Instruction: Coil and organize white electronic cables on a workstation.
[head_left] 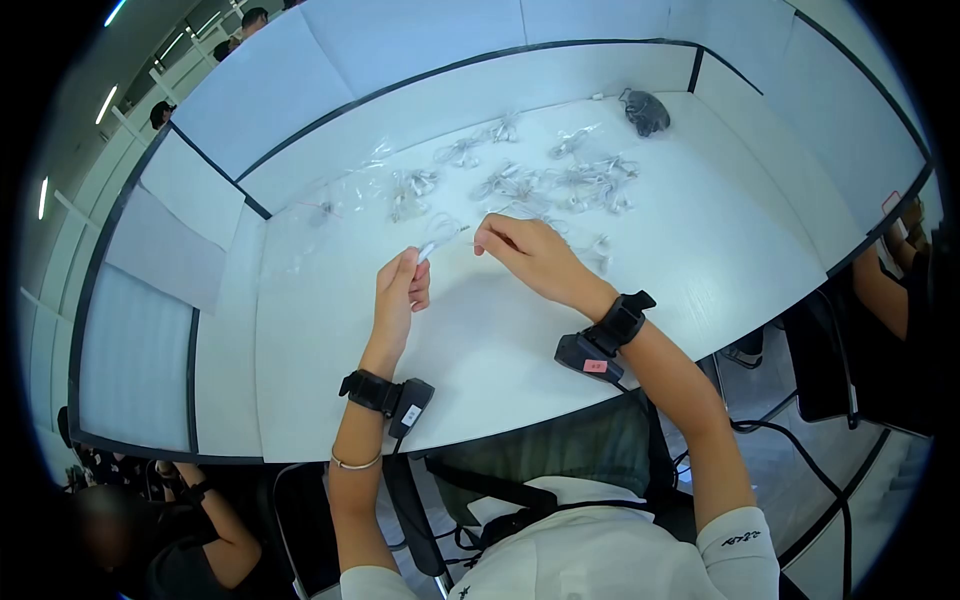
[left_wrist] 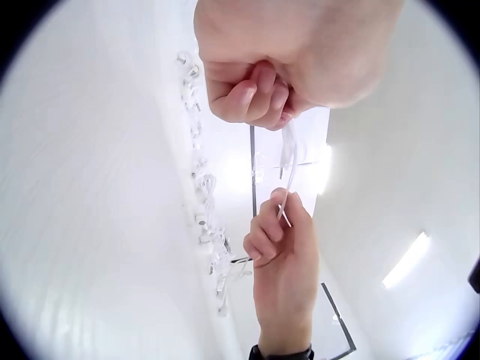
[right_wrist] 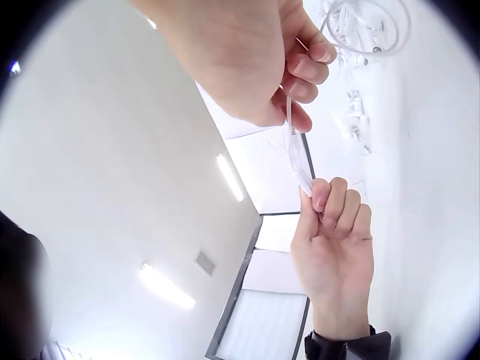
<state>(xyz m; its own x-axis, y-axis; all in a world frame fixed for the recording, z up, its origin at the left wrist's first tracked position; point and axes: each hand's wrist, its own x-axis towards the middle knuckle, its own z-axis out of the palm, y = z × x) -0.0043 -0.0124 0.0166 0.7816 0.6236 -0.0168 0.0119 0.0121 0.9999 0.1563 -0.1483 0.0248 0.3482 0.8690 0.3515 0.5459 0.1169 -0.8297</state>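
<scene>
Above the table, my left hand (head_left: 402,288) grips a bunched part of a thin white cable (head_left: 428,249), which pokes up past the thumb and forefinger. To its right, my right hand (head_left: 535,255) pinches the same cable between thumb and fingertips, its fingers curled. The right wrist view shows a short stretch of the cable (right_wrist: 289,112) running between the hands, and a loose loop hangs beyond the right fingers. In the left wrist view, the cable's end pokes out of the right hand (left_wrist: 285,270). The palm hides part of what the left hand (right_wrist: 335,247) holds.
Several coiled white cables (head_left: 510,185) lie across the back of the white table (head_left: 480,340). Clear plastic bags (head_left: 330,205) lie at the back left, and a dark grey bundle (head_left: 645,113) sits in the back right corner. Low partition panels (head_left: 450,95) enclose the table.
</scene>
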